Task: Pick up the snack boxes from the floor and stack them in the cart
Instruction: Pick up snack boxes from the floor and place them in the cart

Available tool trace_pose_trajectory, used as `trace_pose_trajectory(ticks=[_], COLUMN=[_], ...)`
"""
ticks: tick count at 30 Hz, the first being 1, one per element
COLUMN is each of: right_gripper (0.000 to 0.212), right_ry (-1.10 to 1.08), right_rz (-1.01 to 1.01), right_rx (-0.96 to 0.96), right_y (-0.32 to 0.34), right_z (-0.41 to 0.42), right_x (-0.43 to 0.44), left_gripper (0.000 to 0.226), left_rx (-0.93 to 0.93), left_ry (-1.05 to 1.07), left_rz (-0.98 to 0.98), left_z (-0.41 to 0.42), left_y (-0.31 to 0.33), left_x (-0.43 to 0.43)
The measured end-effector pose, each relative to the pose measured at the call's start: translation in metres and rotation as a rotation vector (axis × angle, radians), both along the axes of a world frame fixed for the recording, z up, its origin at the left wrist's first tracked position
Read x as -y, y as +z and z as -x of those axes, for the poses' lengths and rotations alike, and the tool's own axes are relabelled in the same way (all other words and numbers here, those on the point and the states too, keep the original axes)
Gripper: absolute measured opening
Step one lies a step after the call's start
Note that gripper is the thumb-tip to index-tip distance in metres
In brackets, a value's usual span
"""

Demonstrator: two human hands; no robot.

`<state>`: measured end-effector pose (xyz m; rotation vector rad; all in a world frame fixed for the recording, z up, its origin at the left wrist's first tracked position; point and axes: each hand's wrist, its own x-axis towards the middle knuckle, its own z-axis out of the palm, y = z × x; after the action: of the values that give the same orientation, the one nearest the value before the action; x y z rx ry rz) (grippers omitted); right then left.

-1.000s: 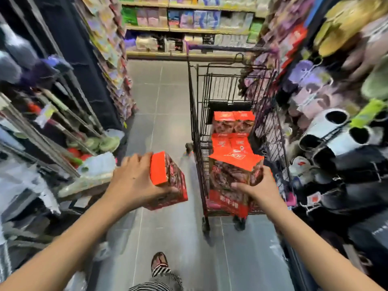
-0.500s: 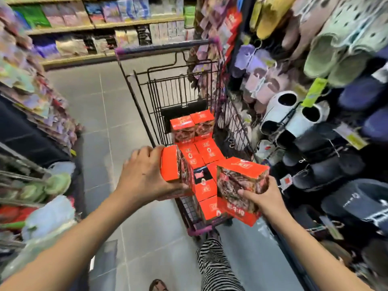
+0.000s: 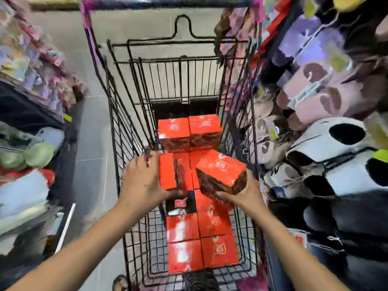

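While gripped, boxes point(image 3: 220, 172) over cart point(image 3: 126, 131)

Floor point(image 3: 92, 127): grey tiles with thin joints, faintly glossy.
Right side: display of slippers point(image 3: 327, 143), white, pink, purple and dark, packed close.
Left side: shelves point(image 3: 27, 66) of colourful packets, blurred.
Light: bright and even.

Box tops: each orange snack box point(image 3: 220, 166) carries a small white logo, too blurred to read.
Box sides: dark printed faces, no legible words.
Stacked boxes in cart point(image 3: 134, 114): same white marks, unreadable.
Tags on slippers point(image 3: 327, 143), right shelf: no readable text.
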<state>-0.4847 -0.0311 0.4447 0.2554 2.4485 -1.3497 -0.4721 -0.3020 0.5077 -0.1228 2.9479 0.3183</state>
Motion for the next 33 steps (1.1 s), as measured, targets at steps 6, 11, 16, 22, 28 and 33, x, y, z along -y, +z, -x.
trace_pose_trajectory(ticks=[6, 11, 16, 22, 28, 33], right_gripper=[0.094, 0.089, 0.113, 0.142, 0.149, 0.154], right_ry=[0.08, 0.184, 0.224, 0.284, 0.385, 0.396], right_rz=[0.121, 0.208, 0.142, 0.021, -0.091, -0.093], right_rx=[0.105, 0.175, 0.216, 0.107, 0.103, 0.121], right_y=[-0.062, -0.087, -0.084, -0.072, -0.071, -0.074], right_z=[0.074, 0.118, 0.133, 0.143, 0.153, 0.159], right_x=[-0.004, 0.003, 0.017, 0.025, 0.038, 0.04], left_gripper=[0.11, 0.115, 0.112, 0.11, 0.125, 0.125], left_rx=[0.028, 0.01, 0.169, 0.201, 0.252, 0.139], left_ry=[0.088, 0.13, -0.003, 0.038, 0.076, 0.135], left_rz=[0.024, 0.046, -0.07, -0.035, -0.169, -0.29], left_z=[0.048, 0.079, 0.08, 0.082, 0.106, 0.103], left_y=[-0.055, -0.091, -0.117, -0.112, -0.123, -0.138], left_x=[-0.013, -0.019, -0.025, -0.006, -0.002, -0.007])
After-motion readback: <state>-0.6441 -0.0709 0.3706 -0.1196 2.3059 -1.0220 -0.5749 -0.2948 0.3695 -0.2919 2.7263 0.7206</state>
